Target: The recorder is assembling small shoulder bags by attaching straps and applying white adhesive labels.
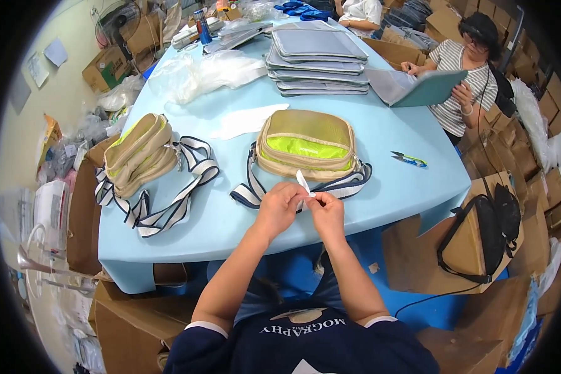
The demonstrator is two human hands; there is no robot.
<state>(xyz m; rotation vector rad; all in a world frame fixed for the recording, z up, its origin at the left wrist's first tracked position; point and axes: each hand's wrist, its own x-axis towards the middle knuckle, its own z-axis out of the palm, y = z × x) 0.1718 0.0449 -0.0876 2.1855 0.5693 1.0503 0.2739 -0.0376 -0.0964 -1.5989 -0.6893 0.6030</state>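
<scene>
At the bench's near edge, left hand (279, 206) and right hand (323, 209) pinch a small white tag (303, 182) just before the tan pouch (305, 144); the thin strip may tear or slip from fingertips.

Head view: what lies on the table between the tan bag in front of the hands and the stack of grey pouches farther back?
In the head view, a flat white sheet lies between the tan bag and the grey pouches; otherwise bare blue table.
</scene>
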